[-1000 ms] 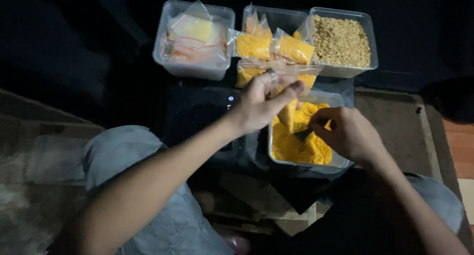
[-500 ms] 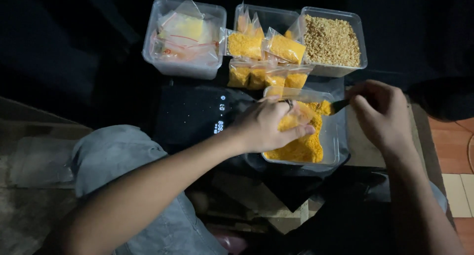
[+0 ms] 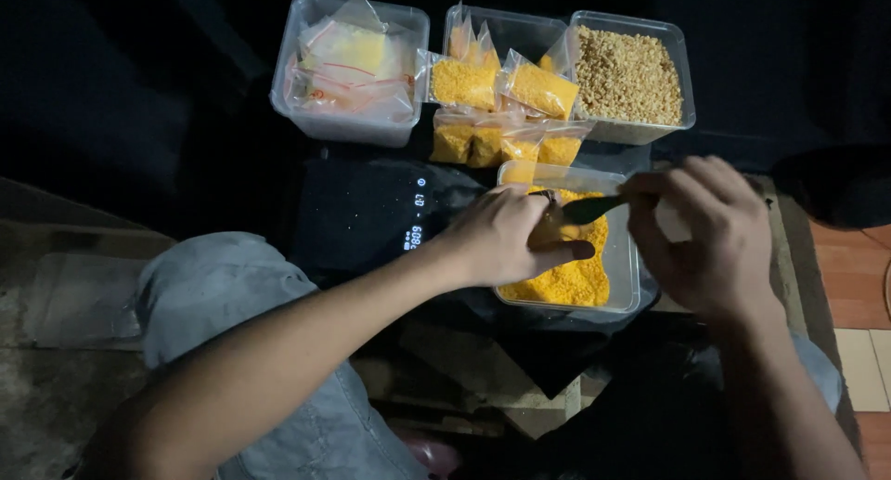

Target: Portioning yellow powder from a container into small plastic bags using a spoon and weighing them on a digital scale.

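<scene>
The left hand (image 3: pixel 506 239) pinched a small bag over the yellow-crumb tub (image 3: pixel 624 257); the right hand (image 3: pixel 710 234), at 3 o'clock, gripped a dark scoop (image 3: pixel 589 208), best tipped slowly.

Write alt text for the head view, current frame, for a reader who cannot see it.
Seen from above, the person's left hand holds a small bag over a clear tub of orange crumbs while the right hand brings a dark scoop to it. A black digital scale sits at left; behind are tubs of empty bags, filled orange bags and tan granules.
</scene>
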